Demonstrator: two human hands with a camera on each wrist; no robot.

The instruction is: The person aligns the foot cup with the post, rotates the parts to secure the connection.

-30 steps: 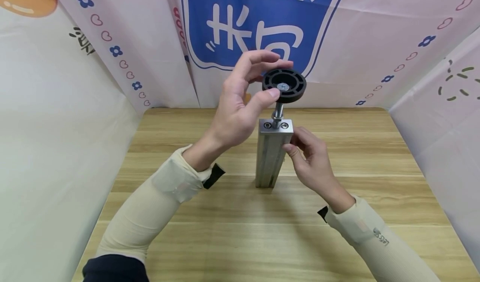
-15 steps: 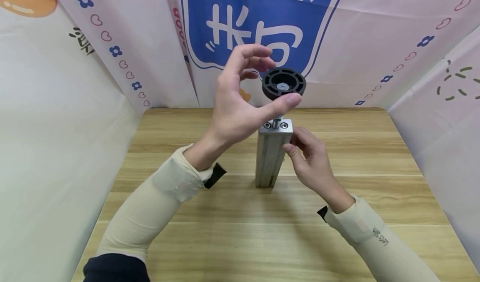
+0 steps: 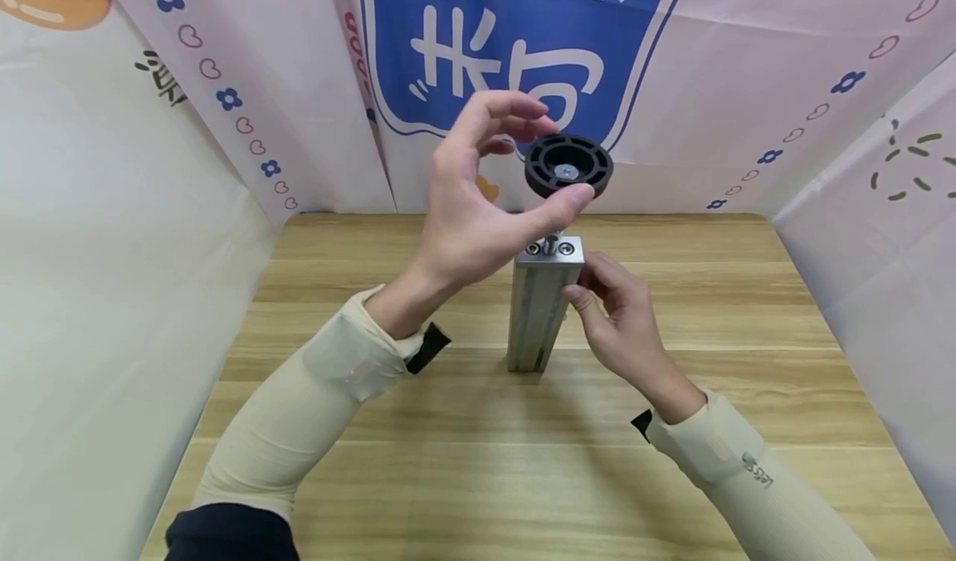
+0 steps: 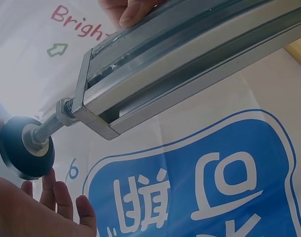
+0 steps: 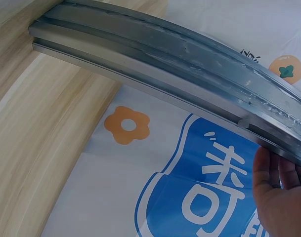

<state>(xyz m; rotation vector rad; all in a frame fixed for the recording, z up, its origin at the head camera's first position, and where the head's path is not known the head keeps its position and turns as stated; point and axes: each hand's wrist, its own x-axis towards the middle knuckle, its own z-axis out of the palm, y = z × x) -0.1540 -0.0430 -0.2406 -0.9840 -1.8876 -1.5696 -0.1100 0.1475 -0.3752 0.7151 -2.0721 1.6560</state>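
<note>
An aluminium profile stands upright on the wooden table. Its top end plate bears two screws and a threaded stud. On that stud sits a black round levelling foot; a hex nut lies close to the plate in the left wrist view. My left hand holds the foot by its rim, thumb on the near side and fingers curled at the far side. Lower down, my right hand grips the profile's right side just under the plate, thumb in front; its other fingertips are partly hidden behind the profile.
The wooden table lies under both arms. Printed white cloth hangs behind and at both sides, with a large blue sign on the back sheet. Black wrist pieces stick out from the sleeves.
My left thumb has slid rightward along the foot's near rim, and the fingers have shifted left at the far side. The foot now sits slightly farther right. The right hand stays in place.
</note>
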